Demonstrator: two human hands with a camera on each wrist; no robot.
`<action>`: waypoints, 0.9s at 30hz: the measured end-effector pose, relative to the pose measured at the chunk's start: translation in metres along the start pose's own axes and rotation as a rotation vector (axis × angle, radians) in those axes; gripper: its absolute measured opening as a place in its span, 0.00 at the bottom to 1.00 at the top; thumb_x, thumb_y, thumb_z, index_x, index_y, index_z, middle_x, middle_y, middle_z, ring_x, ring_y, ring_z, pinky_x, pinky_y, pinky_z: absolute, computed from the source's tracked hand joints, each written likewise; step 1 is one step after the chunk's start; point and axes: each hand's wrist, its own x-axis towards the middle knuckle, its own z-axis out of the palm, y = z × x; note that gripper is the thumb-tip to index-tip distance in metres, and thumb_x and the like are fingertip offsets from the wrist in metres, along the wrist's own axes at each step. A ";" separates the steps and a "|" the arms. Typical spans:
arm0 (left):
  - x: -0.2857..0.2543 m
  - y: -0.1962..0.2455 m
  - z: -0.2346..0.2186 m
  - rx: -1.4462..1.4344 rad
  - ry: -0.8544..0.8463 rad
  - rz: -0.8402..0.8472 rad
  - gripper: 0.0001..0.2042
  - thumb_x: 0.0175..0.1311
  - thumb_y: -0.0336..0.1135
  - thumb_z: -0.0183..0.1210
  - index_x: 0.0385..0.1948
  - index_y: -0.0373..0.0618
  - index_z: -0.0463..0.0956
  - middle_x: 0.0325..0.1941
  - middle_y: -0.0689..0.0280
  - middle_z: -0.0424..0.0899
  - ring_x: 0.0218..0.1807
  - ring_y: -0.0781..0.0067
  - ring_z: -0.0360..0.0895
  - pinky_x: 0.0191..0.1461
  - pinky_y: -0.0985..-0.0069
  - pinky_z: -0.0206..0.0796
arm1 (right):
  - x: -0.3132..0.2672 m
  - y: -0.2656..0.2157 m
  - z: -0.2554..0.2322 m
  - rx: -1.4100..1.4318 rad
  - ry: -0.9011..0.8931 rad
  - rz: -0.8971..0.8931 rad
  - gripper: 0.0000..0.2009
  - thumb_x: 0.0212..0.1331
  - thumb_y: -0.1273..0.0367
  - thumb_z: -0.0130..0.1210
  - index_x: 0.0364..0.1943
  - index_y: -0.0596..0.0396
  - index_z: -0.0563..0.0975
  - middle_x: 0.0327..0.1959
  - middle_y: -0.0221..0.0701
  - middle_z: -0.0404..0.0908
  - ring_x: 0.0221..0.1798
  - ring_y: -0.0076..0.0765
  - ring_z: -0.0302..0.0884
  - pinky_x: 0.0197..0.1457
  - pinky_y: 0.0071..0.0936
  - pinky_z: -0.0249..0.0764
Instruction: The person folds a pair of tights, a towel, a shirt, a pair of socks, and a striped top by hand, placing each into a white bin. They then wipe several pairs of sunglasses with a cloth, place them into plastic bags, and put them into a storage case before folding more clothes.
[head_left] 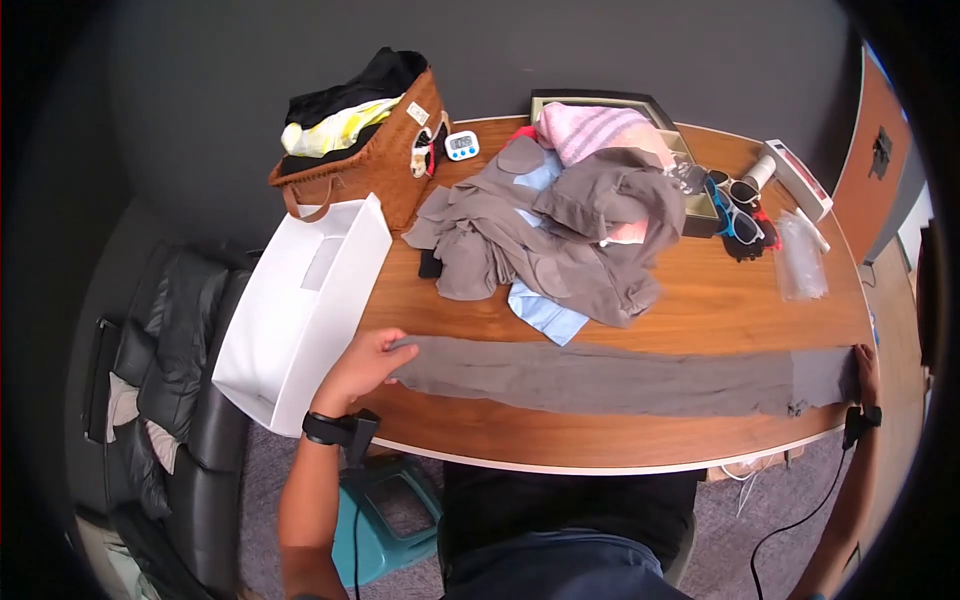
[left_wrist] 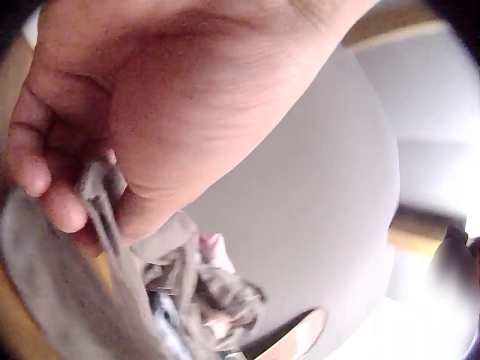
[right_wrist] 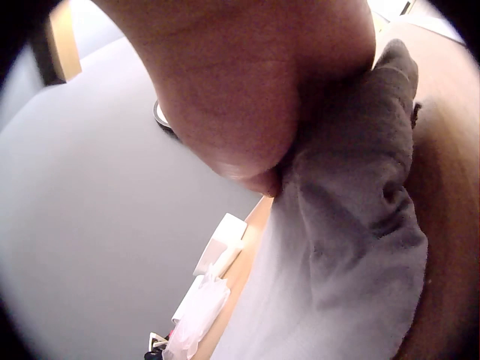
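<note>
A long grey-brown cloth stretches in a flat band along the table's front edge. Its left end is pinched by my left hand; in the left wrist view that hand has thumb and fingers closed on the cloth's edge. At the far right my right hand grips the other end. The right wrist view shows this hand against the bunched cloth, its fingertips mostly hidden. Behind the band lies a heap of grey-brown clothing with a light blue piece under it.
On the left stand an empty white box and a brown bag of clothes, with a timer beside it. A pink striped cloth lies over a divided box. Sunglasses, a clear plastic bag and a white box are at right.
</note>
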 end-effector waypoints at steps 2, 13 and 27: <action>0.005 -0.008 0.002 0.306 -0.004 -0.022 0.11 0.69 0.41 0.58 0.41 0.43 0.78 0.31 0.75 0.78 0.30 0.86 0.70 0.31 0.83 0.66 | -0.005 -0.008 0.004 0.019 0.033 -0.001 0.19 0.72 0.60 0.46 0.50 0.64 0.77 0.41 0.23 0.79 0.44 0.19 0.72 0.51 0.18 0.66; -0.001 0.003 0.001 -0.085 0.123 -0.180 0.16 0.74 0.47 0.49 0.32 0.46 0.77 0.23 0.74 0.74 0.21 0.85 0.65 0.23 0.84 0.56 | -0.008 -0.021 0.013 0.040 0.082 0.018 0.18 0.71 0.59 0.48 0.43 0.62 0.78 0.29 0.18 0.74 0.31 0.14 0.66 0.34 0.18 0.63; 0.005 -0.005 0.010 0.444 0.188 0.150 0.09 0.62 0.35 0.63 0.31 0.40 0.74 0.19 0.70 0.72 0.22 0.80 0.70 0.25 0.78 0.61 | -0.028 -0.064 0.001 0.098 0.135 0.032 0.15 0.69 0.61 0.49 0.42 0.59 0.79 0.33 0.24 0.79 0.34 0.20 0.73 0.39 0.21 0.69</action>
